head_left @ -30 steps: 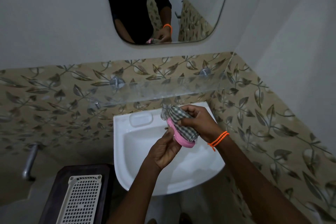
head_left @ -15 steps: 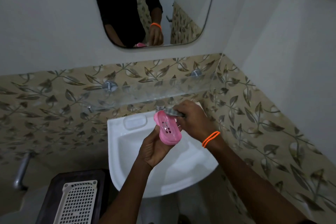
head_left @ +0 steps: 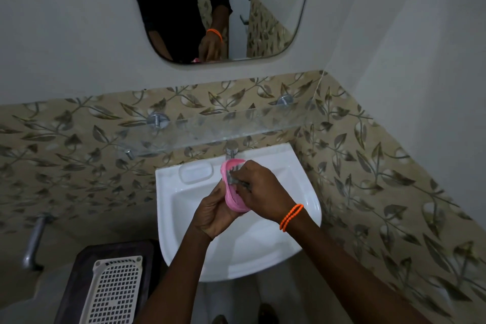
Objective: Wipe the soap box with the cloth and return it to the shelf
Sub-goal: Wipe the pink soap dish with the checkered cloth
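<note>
Held over the sink's (head_left: 302,179) back edge, below the shelf (head_left: 210,129): soap box (head_left: 232,201), long axis running toward the tap, gripped from beneath by left hand (head_left: 213,214); right hand (head_left: 263,189) fingers clamped on cloth (head_left: 233,179), pressed inside.

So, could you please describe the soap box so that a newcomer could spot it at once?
Start at the white sink below the glass shelf. Above its basin, two hands meet: the left hand cups the soap box while the right hand presses a checked cloth into it. It is the only pink thing there.
</note>
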